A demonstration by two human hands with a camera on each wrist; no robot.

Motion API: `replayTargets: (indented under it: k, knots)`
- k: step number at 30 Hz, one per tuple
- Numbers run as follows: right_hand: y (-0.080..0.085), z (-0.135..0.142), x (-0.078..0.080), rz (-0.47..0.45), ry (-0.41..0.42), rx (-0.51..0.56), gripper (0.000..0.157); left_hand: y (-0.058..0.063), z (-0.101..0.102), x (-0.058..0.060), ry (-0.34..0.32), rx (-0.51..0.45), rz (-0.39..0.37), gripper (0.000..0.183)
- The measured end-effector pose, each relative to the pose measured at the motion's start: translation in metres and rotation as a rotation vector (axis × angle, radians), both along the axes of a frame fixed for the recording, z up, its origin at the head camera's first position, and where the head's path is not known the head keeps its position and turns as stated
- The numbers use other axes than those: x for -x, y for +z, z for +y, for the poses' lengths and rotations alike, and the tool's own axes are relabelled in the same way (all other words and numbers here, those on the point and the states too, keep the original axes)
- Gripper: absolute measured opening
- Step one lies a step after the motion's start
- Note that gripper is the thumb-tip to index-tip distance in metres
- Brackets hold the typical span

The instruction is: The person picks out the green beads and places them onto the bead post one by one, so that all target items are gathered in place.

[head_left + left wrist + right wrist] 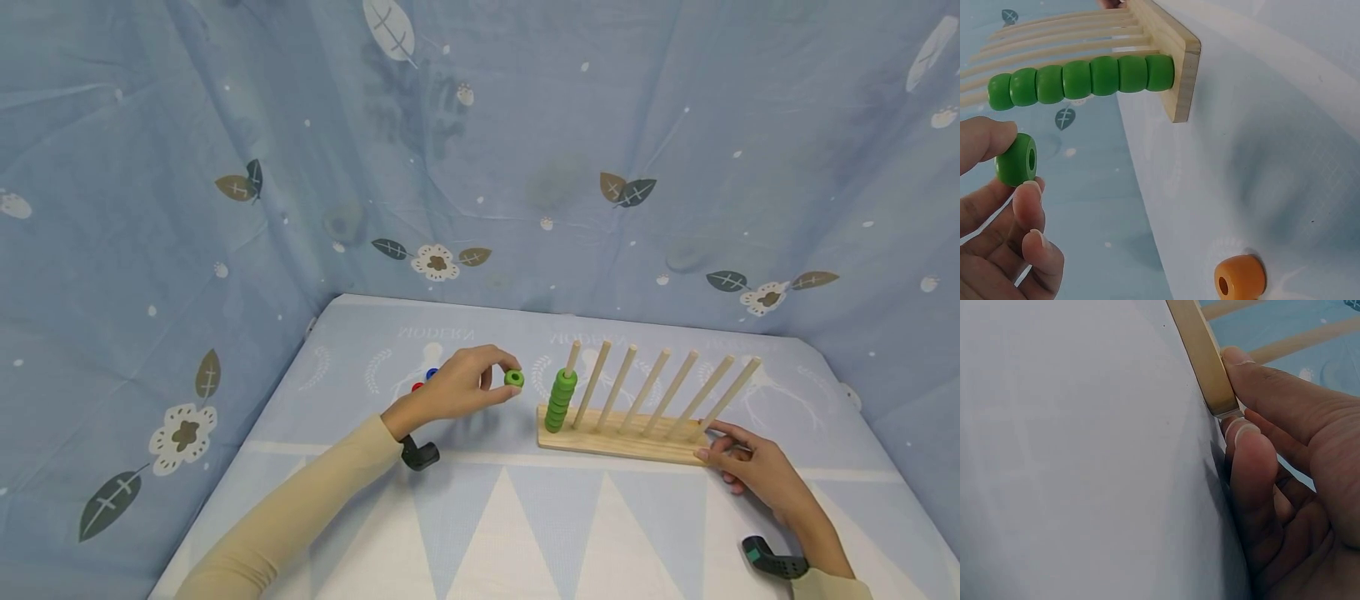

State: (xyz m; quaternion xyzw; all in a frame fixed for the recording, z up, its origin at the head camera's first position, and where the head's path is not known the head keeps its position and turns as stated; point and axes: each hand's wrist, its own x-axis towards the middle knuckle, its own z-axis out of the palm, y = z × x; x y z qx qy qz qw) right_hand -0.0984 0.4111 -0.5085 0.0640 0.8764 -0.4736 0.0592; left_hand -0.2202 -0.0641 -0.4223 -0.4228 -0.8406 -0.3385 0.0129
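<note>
My left hand (467, 383) pinches a green bead (513, 378) between thumb and fingertips, above the table and left of the wooden peg rack (622, 446). The bead's hole (1032, 159) shows in the left wrist view. On the rack's leftmost peg, several green beads (560, 400) are stacked, with the peg's top bare above them. The other pegs (633, 392) carry nothing. At the rack's right end, my right hand (761, 471) grips the base, with the thumb (1250, 372) on its upper face and fingers curled against its end.
Behind my left hand, a blue bead (431, 373) and a red bead (417, 387) lie on the table, partly hidden. An orange bead (1241, 277) rests on the table in the left wrist view. A patterned blue cloth (525, 150) hangs behind the table.
</note>
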Motion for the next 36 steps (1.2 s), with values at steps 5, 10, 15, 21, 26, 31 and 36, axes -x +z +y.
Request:
replayTargets:
  k: [5,10,15,21,26,31,36]
  knots:
    - [0.001,0.000,0.000,0.002,-0.001,0.000,0.075,0.000,0.001,0.001,-0.003,-0.015,0.008,0.027]
    - [0.000,0.000,0.000,0.002,-0.003,0.000,0.076,0.002,0.002,0.001,-0.013,-0.019,0.007,0.028]
    - [0.000,-0.001,0.000,0.003,-0.004,-0.006,0.075,0.006,0.002,0.002,-0.032,-0.031,0.017,0.030]
    - [0.001,-0.001,0.000,-0.002,-0.002,0.001,0.076,0.010,0.003,0.002,-0.041,-0.054,0.055,0.030]
    - [-0.001,0.000,0.000,-0.014,-0.008,0.001,0.077,0.013,0.004,0.002,-0.048,-0.074,0.082,0.029]
    - [-0.001,0.001,0.000,-0.011,-0.005,0.005,0.077,0.014,0.006,0.002,-0.048,-0.080,0.095,0.029]
    - [-0.002,0.001,0.000,-0.008,-0.003,0.005,0.077,0.017,0.008,0.004,-0.052,-0.089,0.106,0.028]
